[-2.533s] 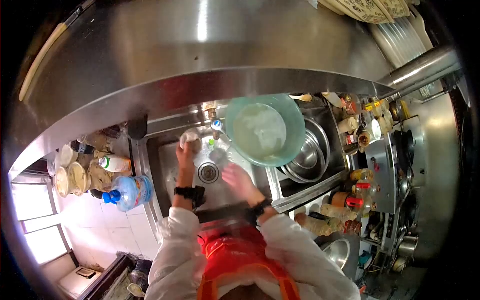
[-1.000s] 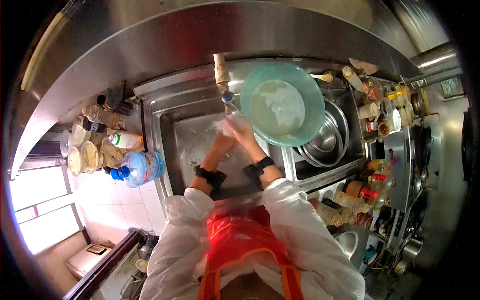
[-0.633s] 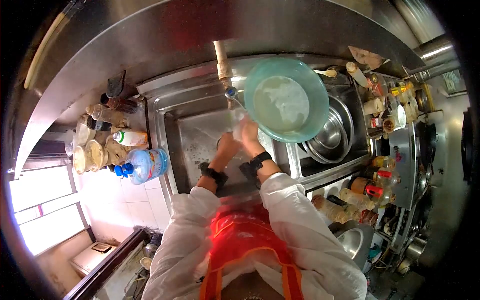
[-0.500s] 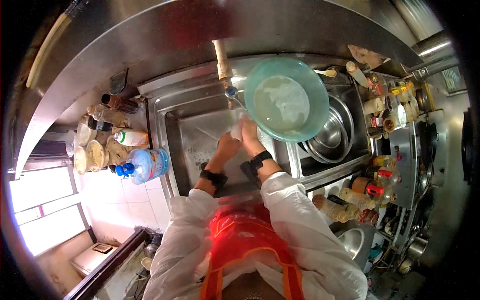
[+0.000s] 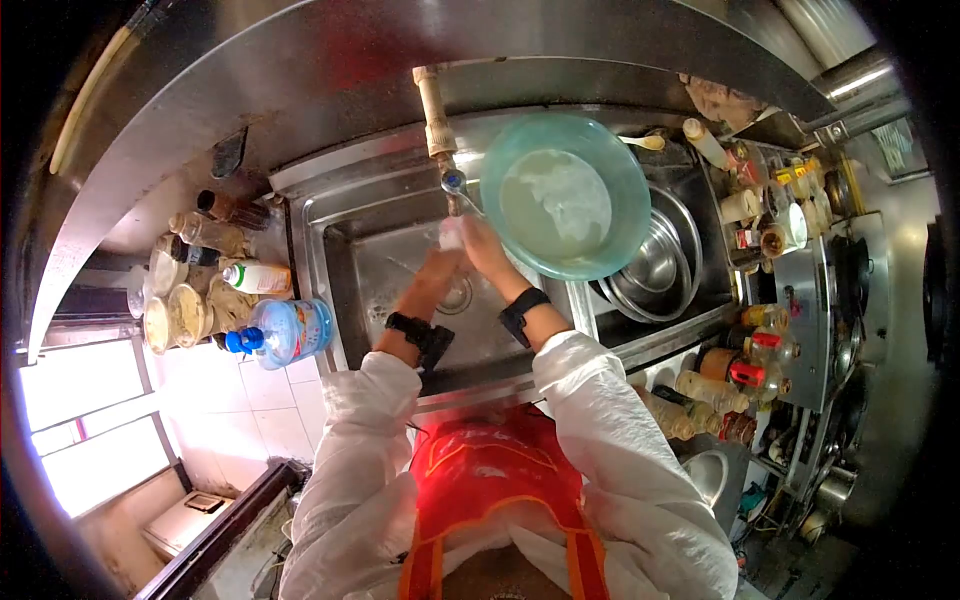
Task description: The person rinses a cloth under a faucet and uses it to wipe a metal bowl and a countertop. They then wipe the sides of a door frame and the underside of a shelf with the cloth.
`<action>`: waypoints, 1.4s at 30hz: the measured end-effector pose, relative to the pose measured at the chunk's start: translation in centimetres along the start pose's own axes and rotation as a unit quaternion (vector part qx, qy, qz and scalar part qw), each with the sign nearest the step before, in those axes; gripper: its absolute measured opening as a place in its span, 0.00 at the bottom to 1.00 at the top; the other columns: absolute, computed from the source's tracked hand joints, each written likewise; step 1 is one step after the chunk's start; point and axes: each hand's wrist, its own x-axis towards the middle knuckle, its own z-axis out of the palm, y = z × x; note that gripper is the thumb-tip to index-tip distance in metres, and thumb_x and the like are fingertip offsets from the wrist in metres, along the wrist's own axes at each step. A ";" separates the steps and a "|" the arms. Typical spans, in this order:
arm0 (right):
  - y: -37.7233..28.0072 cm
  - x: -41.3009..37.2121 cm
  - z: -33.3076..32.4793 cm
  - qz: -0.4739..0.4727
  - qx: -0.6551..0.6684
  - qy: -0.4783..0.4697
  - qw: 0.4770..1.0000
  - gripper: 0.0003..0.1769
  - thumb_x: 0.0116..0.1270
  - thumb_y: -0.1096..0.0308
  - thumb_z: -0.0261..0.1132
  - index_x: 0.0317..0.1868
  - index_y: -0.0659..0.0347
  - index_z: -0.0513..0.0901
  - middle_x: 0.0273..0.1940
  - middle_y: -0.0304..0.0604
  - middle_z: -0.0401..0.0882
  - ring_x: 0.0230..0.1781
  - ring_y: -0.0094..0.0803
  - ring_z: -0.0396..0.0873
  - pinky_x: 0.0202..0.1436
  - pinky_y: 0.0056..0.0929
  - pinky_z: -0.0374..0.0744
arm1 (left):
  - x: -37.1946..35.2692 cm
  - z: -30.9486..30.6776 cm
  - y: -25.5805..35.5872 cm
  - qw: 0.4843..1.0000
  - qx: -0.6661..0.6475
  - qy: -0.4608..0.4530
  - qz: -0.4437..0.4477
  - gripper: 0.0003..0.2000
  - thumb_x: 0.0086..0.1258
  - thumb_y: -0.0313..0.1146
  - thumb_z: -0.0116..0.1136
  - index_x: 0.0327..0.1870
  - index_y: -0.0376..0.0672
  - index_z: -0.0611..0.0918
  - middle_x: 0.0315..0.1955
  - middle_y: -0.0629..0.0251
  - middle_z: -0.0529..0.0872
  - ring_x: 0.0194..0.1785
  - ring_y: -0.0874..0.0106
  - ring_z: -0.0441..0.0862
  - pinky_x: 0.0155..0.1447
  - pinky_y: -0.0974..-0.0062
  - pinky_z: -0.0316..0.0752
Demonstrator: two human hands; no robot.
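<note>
Both hands are together under the faucet (image 5: 450, 185) in the left basin of the steel sink (image 5: 375, 260). My left hand (image 5: 432, 278) and my right hand (image 5: 482, 250) close round a small white, slightly pinkish thing (image 5: 452, 235). It is too blurred to tell its kind, and the fingertips are partly hidden. Right of my right hand, a translucent green plastic basin (image 5: 490, 190) of cloudy, whitish water sits across the sink divider. A round drain (image 5: 457, 296) shows just below my hands.
Nested steel bowls (image 5: 672, 285) stand in the right basin, partly under the green basin. A blue-capped water jug (image 5: 290, 335) and several bottles line the left side. On the right are more bottles (image 5: 710, 390) and seasoning containers (image 5: 770, 220). A white spoon (image 5: 645, 142) lies behind the basin.
My hands, still together, have shifted left and slightly up toward the faucet with the white thing, uncovering the drain. The whole view has shifted slightly.
</note>
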 end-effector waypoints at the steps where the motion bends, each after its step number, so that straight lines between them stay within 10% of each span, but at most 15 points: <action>1: -0.2 0.0 0.1 -0.004 0.046 -0.012 0.999 0.22 0.66 0.53 0.49 0.41 0.65 0.77 0.37 0.46 0.77 0.40 0.28 0.74 0.46 0.25 0.70 | 1.6 -1.4 -1.6 0.995 0.046 0.044 -0.071 0.05 0.57 0.31 0.53 0.31 0.41 0.78 0.24 0.66 0.77 0.31 0.72 0.77 0.30 0.74 0.71; 5: -0.6 -0.4 0.9 -0.133 -0.032 -0.008 0.991 0.16 0.65 0.59 0.52 0.35 0.65 0.77 0.32 0.44 0.77 0.35 0.28 0.74 0.40 0.27 0.71 | -1.2 3.2 1.3 0.939 0.259 0.212 0.074 0.08 0.54 0.33 0.54 0.27 0.37 0.78 0.21 0.60 0.78 0.27 0.67 0.78 0.29 0.71 0.71; 7: -0.6 -0.7 0.8 0.003 0.087 0.026 0.996 0.16 0.60 0.59 0.59 0.31 0.67 0.76 0.29 0.40 0.77 0.29 0.27 0.73 0.34 0.26 0.72 | -2.7 5.1 2.4 0.912 0.306 0.249 0.115 0.10 0.53 0.34 0.54 0.25 0.35 0.78 0.19 0.56 0.78 0.25 0.64 0.78 0.29 0.69 0.71; 11: 1.5 -0.6 1.6 -0.018 0.115 0.143 0.983 0.18 0.61 0.58 0.57 0.25 0.69 0.76 0.20 0.40 0.74 0.21 0.27 0.70 0.27 0.29 0.69 | -6.3 8.4 5.3 0.890 0.346 0.265 0.133 0.12 0.51 0.35 0.54 0.22 0.31 0.78 0.16 0.51 0.79 0.23 0.61 0.78 0.28 0.67 0.71; 13: 3.2 0.0 1.2 0.047 -0.109 0.201 0.972 0.23 0.63 0.57 0.55 0.20 0.70 0.74 0.12 0.43 0.68 0.15 0.28 0.65 0.23 0.32 0.66 | -7.3 9.1 6.3 0.896 0.342 0.272 0.086 0.15 0.47 0.38 0.57 0.24 0.30 0.78 0.22 0.43 0.79 0.28 0.54 0.79 0.31 0.64 0.71; 17: 4.6 -0.1 1.4 0.087 -0.027 0.250 0.964 0.24 0.62 0.58 0.56 0.15 0.69 0.73 0.08 0.41 0.63 0.12 0.28 0.60 0.22 0.34 0.64 | -6.0 7.3 4.7 0.864 0.434 0.246 0.072 0.15 0.46 0.38 0.58 0.23 0.30 0.78 0.18 0.46 0.78 0.25 0.59 0.80 0.32 0.66 0.72; 20: 6.5 0.4 1.1 0.230 0.218 0.217 0.923 0.17 0.61 0.60 0.57 0.21 0.66 0.77 0.15 0.36 0.70 0.18 0.25 0.65 0.27 0.29 0.68 | -5.0 5.5 2.9 0.895 0.386 0.205 0.087 0.14 0.46 0.37 0.58 0.26 0.31 0.79 0.18 0.52 0.80 0.26 0.64 0.79 0.32 0.67 0.72; 25: 0.7 -0.2 1.2 0.127 0.295 0.199 0.926 0.12 0.61 0.61 0.58 0.35 0.62 0.77 0.29 0.34 0.75 0.32 0.24 0.69 0.41 0.22 0.68 | -6.6 3.7 3.4 0.995 0.003 0.057 0.079 0.28 0.56 0.24 0.47 0.62 0.45 0.61 0.48 0.60 0.73 0.46 0.68 0.74 0.43 0.75 0.72; 29: 2.8 0.1 1.7 0.072 0.283 0.174 0.940 0.11 0.63 0.63 0.55 0.36 0.62 0.77 0.30 0.36 0.76 0.34 0.26 0.71 0.43 0.23 0.69 | -8.4 4.5 6.2 0.958 -0.254 -0.105 0.080 0.35 0.56 0.21 0.44 0.67 0.48 0.47 0.57 0.61 0.64 0.54 0.69 0.69 0.49 0.75 0.71; 32: 4.0 -0.1 1.3 0.060 0.088 0.147 0.983 0.11 0.63 0.64 0.54 0.35 0.63 0.77 0.29 0.40 0.77 0.32 0.27 0.73 0.41 0.24 0.70 | -7.7 3.1 4.5 0.968 -0.188 -0.085 0.145 0.26 0.58 0.24 0.47 0.61 0.44 0.60 0.49 0.57 0.70 0.49 0.64 0.73 0.54 0.68 0.68; 34: 1.2 -0.6 0.7 0.001 0.004 0.154 0.988 0.12 0.63 0.63 0.54 0.34 0.63 0.78 0.28 0.42 0.77 0.31 0.28 0.74 0.39 0.24 0.71 | -4.1 -1.2 -0.4 0.910 0.297 -0.047 0.287 0.20 0.65 0.33 0.46 0.59 0.44 0.63 0.48 0.60 0.73 0.49 0.64 0.73 0.55 0.66 0.68; 35: -0.3 -0.8 0.1 -0.059 -0.083 0.159 0.982 0.12 0.63 0.63 0.53 0.34 0.63 0.78 0.28 0.44 0.78 0.30 0.28 0.75 0.38 0.25 0.72 | -4.3 -0.4 0.2 0.909 0.296 -0.048 0.288 0.20 0.65 0.33 0.46 0.59 0.44 0.63 0.48 0.60 0.73 0.49 0.64 0.73 0.55 0.66 0.68; 37: -1.4 -0.9 -1.6 -0.022 -0.098 0.131 0.986 0.11 0.63 0.64 0.54 0.35 0.63 0.79 0.29 0.44 0.79 0.30 0.27 0.75 0.37 0.24 0.72 | -5.2 1.9 1.9 0.972 -0.229 -0.017 0.047 0.21 0.70 0.42 0.37 0.60 0.41 0.63 0.47 0.63 0.74 0.45 0.70 0.74 0.47 0.72 0.73; 40: -3.1 -1.7 -4.2 0.002 -0.089 0.115 0.989 0.10 0.61 0.67 0.56 0.37 0.63 0.80 0.30 0.42 0.80 0.30 0.24 0.75 0.36 0.22 0.72 | -3.2 1.2 1.1 0.870 -0.419 -0.242 0.093 0.22 0.70 0.47 0.34 0.58 0.42 0.64 0.48 0.62 0.74 0.48 0.68 0.73 0.50 0.70 0.72; 42: -3.5 -1.9 -5.2 -0.020 0.005 0.119 0.993 0.09 0.60 0.70 0.57 0.39 0.65 0.80 0.31 0.39 0.80 0.30 0.20 0.75 0.36 0.18 0.72 | -3.9 3.6 3.0 0.895 -0.404 -0.171 0.085 0.23 0.70 0.48 0.33 0.58 0.42 0.65 0.49 0.62 0.73 0.50 0.67 0.73 0.53 0.68 0.70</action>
